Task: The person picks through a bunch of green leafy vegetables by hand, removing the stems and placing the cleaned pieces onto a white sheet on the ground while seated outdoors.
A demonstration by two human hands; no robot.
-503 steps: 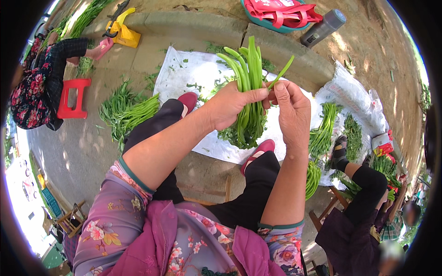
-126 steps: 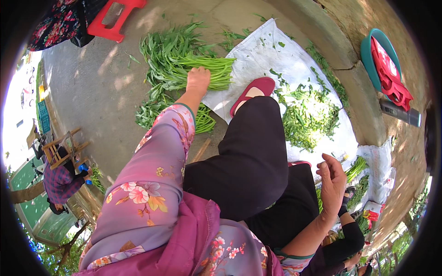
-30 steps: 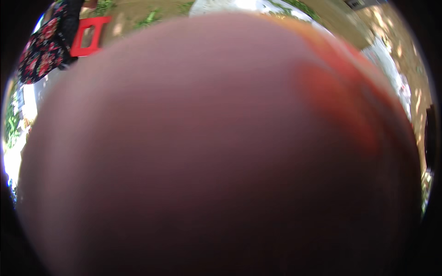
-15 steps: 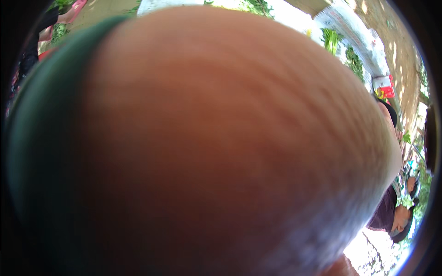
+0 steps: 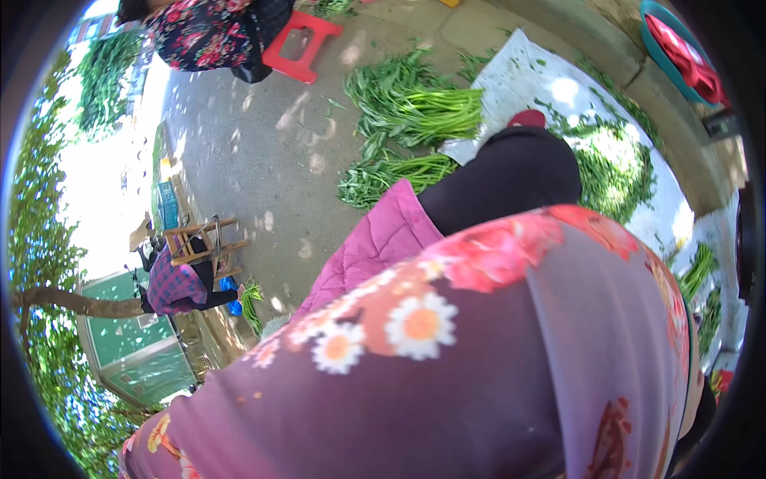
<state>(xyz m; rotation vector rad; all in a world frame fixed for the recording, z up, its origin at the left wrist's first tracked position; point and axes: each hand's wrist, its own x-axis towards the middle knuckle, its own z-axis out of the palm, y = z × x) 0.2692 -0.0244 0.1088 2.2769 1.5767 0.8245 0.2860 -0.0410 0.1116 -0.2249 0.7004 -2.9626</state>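
Neither my left hand nor my right hand can be made out. Purple cloth printed with daisies and red flowers [image 5: 479,375] fills the lower part of the view, very close. Beyond it are a pink quilted garment [image 5: 379,239] and a black-clad leg [image 5: 511,172]. A large bunch of green leafy stalks [image 5: 439,112] lies on the ground, with a smaller bunch [image 5: 407,172] beside it. Loose green leaves [image 5: 610,180] are heaped on a pale sheet [image 5: 519,68] past the leg. A narrow strip of skin [image 5: 692,395] shows at the right edge; whose it is, I cannot tell.
A red plastic stool [image 5: 319,30] stands beside a person in dark floral clothing [image 5: 199,36]. At left, another person in a plaid top [image 5: 175,283] is near a wooden chair [image 5: 187,243]. A teal basin [image 5: 650,32] holds red items by the concrete kerb [image 5: 678,132].
The close, blurred skin and dark green band that filled the view are gone. The view has swung, now showing purple flowered cloth, the leg, the stalks and the stool.
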